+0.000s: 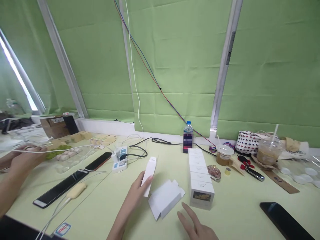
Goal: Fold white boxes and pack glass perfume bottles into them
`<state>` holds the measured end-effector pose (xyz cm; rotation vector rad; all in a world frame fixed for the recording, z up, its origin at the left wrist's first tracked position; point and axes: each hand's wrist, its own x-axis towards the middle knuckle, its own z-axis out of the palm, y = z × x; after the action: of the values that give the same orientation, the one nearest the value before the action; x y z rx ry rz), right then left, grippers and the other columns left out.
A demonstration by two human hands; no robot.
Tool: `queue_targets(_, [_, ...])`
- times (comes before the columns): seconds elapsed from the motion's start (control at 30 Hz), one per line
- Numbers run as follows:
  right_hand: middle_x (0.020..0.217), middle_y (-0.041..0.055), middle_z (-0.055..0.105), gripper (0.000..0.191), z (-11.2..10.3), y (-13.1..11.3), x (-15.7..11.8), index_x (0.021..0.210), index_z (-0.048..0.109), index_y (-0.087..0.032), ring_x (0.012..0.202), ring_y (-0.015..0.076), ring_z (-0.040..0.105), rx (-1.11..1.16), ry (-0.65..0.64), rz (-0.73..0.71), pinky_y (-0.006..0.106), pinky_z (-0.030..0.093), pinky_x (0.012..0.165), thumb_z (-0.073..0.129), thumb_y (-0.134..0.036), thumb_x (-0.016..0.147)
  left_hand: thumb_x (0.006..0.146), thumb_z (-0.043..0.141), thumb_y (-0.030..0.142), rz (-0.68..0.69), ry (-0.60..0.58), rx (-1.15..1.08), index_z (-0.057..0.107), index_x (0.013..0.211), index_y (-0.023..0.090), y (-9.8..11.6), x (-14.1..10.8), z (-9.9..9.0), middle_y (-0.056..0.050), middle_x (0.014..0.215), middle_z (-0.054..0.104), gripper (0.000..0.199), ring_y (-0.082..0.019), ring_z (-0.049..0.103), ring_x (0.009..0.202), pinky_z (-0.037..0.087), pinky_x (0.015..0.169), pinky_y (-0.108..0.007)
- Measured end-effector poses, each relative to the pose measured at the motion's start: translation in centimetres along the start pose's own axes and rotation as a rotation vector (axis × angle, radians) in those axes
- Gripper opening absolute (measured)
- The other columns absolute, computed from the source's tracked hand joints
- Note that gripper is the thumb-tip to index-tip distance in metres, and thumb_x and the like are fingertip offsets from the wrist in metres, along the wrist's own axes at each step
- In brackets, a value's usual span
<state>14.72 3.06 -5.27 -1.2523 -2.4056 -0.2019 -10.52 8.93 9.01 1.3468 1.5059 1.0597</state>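
Observation:
My left hand (139,190) is closed around a slim white carton (151,171), held upright and tilted over the table. Just to its right lies an unfolded white box blank (166,196) with creased flaps. My right hand (197,226) is at the lower edge with its fingers apart, near the blank's right corner and touching nothing that I can see. Beyond it, a row of several white boxes (200,176) stretches away toward the window side; the nearest box has a dark picture on its front.
At left are a co-worker's hands (27,155), phones (62,186), a yellow power bank (76,190) and a power strip (120,159). A bottle (188,133), drink cups (224,154), keys (253,172) and another phone (282,220) are farther right. Cables cross the back.

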Motion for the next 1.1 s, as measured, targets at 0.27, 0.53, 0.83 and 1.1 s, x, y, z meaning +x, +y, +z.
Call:
queue_targets(0.27, [0.147, 0.0212, 0.033, 0.067, -2.4, -3.1, 5.5, 0.144, 0.030, -0.018, 0.058, 0.0230, 0.070, -0.062, -0.186, -0.059, 0.034, 0.054, 0.046, 0.051, -0.037, 0.084, 0.079, 0.047, 0.069, -0.161, -0.412, -0.895, 0.058, 0.120, 0.007, -1.6, -0.9, 0.4, -0.020, 0.101, 0.071, 0.076, -0.035, 0.069, 0.090, 0.050, 0.085, -0.044])
queue_targets(0.53, [0.130, 0.0191, 0.058, 0.045, -3.2, -6.7, 1.1, 0.131, 0.048, -0.017, 0.054, 0.0184, 0.067, -0.199, -0.038, -0.054, 0.026, 0.046, 0.041, 0.050, -0.019, 0.086, 0.087, 0.055, 0.038, -0.112, -0.276, -0.951, 0.053, 0.126, 0.008, -0.5, -2.5, 2.1, -0.013, 0.096, 0.075, 0.049, -0.029, 0.070, 0.092, 0.049, 0.091, -0.040])
queue_targets(0.83, [0.125, 0.0127, 0.062, 0.041, -3.6, -7.0, -2.8, 0.118, 0.058, -0.017, 0.113, 0.0304, 0.054, -0.148, 0.267, -0.070, 0.042, 0.039, 0.093, 0.058, -0.042, 0.086, 0.089, 0.052, 0.040, -0.067, -0.329, -0.921, 0.059, 0.119, 0.010, 1.6, -5.2, 3.2, -0.010, 0.099, 0.074, 0.043, -0.024, 0.071, 0.083, 0.055, 0.075, -0.031])
queue_targets(1.1, [0.123, 0.0234, 0.060, 0.074, -4.7, -8.2, -2.1, 0.126, 0.055, -0.014, 0.104, 0.0373, 0.056, -0.294, 0.005, 0.264, 0.054, 0.039, 0.087, 0.071, -0.058, 0.068, 0.091, 0.050, 0.041, -0.113, -0.390, -0.978, 0.051, 0.128, 0.013, 1.9, -5.7, 1.8, -0.008, 0.098, 0.075, 0.047, -0.022, 0.072, 0.075, 0.055, 0.075, -0.033])
